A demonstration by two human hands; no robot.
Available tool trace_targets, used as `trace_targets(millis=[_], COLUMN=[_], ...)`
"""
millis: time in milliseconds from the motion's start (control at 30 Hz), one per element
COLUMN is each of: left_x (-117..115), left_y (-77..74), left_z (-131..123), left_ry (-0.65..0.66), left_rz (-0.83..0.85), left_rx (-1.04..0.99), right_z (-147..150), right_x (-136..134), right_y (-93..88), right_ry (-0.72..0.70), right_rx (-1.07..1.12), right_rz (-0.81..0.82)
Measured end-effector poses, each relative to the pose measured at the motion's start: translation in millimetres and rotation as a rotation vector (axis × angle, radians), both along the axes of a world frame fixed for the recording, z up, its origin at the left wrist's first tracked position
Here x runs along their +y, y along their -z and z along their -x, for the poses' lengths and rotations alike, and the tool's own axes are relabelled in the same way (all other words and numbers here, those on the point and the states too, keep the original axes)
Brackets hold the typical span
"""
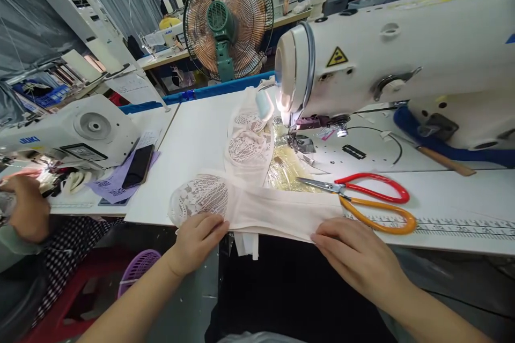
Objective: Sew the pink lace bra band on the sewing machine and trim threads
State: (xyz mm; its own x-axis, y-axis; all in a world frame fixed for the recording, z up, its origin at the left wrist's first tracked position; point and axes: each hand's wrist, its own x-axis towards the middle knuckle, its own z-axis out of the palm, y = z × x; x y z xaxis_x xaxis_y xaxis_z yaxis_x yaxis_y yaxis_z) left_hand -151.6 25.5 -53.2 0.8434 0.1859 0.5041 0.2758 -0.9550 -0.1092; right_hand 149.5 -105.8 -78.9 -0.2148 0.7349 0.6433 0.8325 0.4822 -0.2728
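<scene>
A pale pink bra (277, 210) with a lace cup lies along the table's front edge, its band stretched out to the right. My left hand (200, 241) pinches the lower edge where the lace cup meets the band. At the band's right end, my right hand (358, 254) grips the fabric between thumb and fingers. Behind the band, more pale lace cups (248, 147) lie beside the needle area of the white sewing machine (362, 59). Scissors (341, 188) with one red and one orange handle rest just beyond my right hand, blades pointing left.
A ruler strip (454, 225) runs along the table's front right edge. To the left, a co-worker's arm (28, 209) is at another sewing machine (88, 131), near a black phone (139, 166) on purple paper. A large fan (225, 21) stands behind the table.
</scene>
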Motion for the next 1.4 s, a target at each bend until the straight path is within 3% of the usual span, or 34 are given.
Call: trace_targets(millis=[200,500,667,767,967,1100,1200,1300,1400], left_x=[-1.8,2.6,1.6,-1.3,-10.1,-20.5,-33.9,-51.1,-67.7], left_y=[-3.2,-0.4,-2.8,-11.8,-47.3,-86.4,-127.1,-166.0,-187.6], left_z=[-0.8,4.4,3.2,2.9,4.6,-0.4,-10.8,-26.7,-46.0], left_ry=[0.001,0.015,0.024,-0.003,-0.064,-0.112,-0.153,-0.179,-0.173], left_rz=[0.011,-0.071,-0.064,-0.086,-0.164,-0.154,0.076,0.35,0.489], left_rx=[-0.008,-0.001,-0.007,-0.025,-0.016,0.011,0.099,0.225,0.286], right_z=[1.4,-9.9,3.3,11.2,13.2,2.1,-13.8,-19.6,0.7], right_x=[0.2,-13.9,-22.8,-19.6,-10.0,-9.0,-8.1,-9.1,-13.9], right_y=[-8.4,-5.0,-1.0,1.3,-17.7,-38.2,-62.3,-98.5,-133.4], right_ry=[0.007,0.096,0.15,0.154,0.118,0.085,0.078,0.081,-0.01], right_rx=[0.023,-0.018,0.041,0.028,0.111,0.102,0.042,-0.005,0.027], right_rz=[-0.051,0.052,0.074,0.02,-0.093,-0.099,-0.093,-0.117,-0.123])
